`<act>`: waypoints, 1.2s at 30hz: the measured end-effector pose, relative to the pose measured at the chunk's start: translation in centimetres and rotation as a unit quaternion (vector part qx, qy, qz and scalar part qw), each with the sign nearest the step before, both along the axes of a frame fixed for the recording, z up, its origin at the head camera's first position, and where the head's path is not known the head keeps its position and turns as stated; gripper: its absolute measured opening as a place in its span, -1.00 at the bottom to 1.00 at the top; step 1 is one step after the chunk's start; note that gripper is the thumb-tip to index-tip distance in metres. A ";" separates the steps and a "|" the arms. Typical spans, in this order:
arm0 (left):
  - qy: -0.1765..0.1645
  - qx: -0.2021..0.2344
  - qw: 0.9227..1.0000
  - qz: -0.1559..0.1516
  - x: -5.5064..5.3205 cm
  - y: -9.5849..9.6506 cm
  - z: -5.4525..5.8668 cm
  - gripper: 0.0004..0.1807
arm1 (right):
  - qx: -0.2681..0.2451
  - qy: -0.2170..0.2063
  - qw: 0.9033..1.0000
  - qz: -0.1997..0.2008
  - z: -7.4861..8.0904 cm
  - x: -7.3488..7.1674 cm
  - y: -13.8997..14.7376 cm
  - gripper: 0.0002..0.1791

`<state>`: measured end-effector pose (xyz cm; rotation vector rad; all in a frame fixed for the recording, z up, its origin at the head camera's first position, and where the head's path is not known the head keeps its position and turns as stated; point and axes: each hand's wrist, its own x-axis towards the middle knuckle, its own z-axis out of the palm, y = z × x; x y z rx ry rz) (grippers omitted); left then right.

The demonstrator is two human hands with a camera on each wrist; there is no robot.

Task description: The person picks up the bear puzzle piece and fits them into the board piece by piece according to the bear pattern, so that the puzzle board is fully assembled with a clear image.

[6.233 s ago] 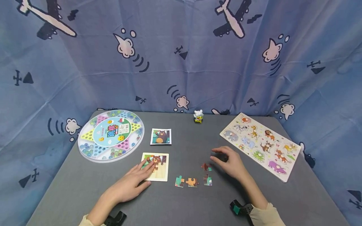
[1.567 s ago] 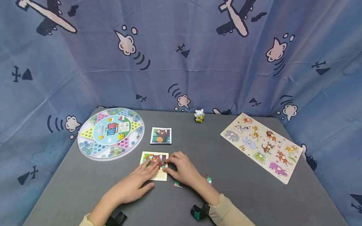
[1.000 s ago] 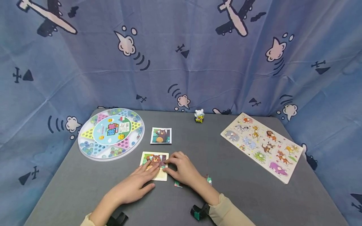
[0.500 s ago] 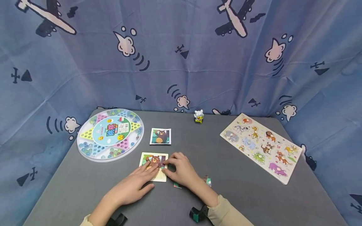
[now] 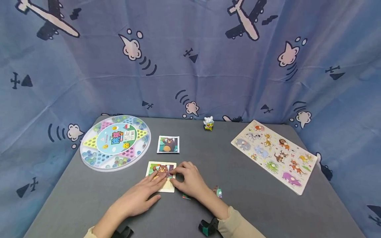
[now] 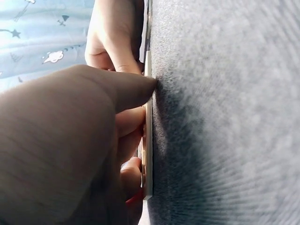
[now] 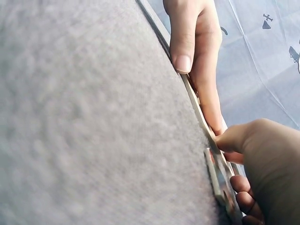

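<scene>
A jigsaw board (image 5: 165, 189) with a pale frame and a partly filled bear picture lies on the grey table. My left hand (image 5: 139, 197) rests on it with fingers straight, the fingertips over the picture, the thumb out to the side. My right hand (image 5: 190, 180) is at the board's right edge, thumb and index finger pinching a puzzle piece (image 5: 171, 174) at the right side of the picture. Another loose puzzle piece (image 5: 219, 192) lies right of my right wrist; a further puzzle piece (image 5: 186, 197) shows partly beneath that hand. The wrist views show both hands low over the board's edge (image 6: 149, 140).
Behind the board lies a small bear picture card (image 5: 168, 144). A round Chinese checkers set (image 5: 115, 168) is at the left, a wooden animal puzzle board (image 5: 275, 155) at the right. A small white and yellow figurine (image 5: 208, 123) stands near the back edge, before a blue curtain (image 5: 166, 39).
Since the oldest frame, my right hand has moved left to the board, and the upper brown-green piece is gone from its place on the table. Over the last second both hands hold nearly still.
</scene>
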<state>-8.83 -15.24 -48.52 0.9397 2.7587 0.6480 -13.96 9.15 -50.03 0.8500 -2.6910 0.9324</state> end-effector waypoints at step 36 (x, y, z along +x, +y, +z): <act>-0.061 0.017 0.991 0.114 -1.0 -3.4 0.0 -0.06 | 0.013 -0.018 1.000 0.014 0.1 0.0 0.2 -0.74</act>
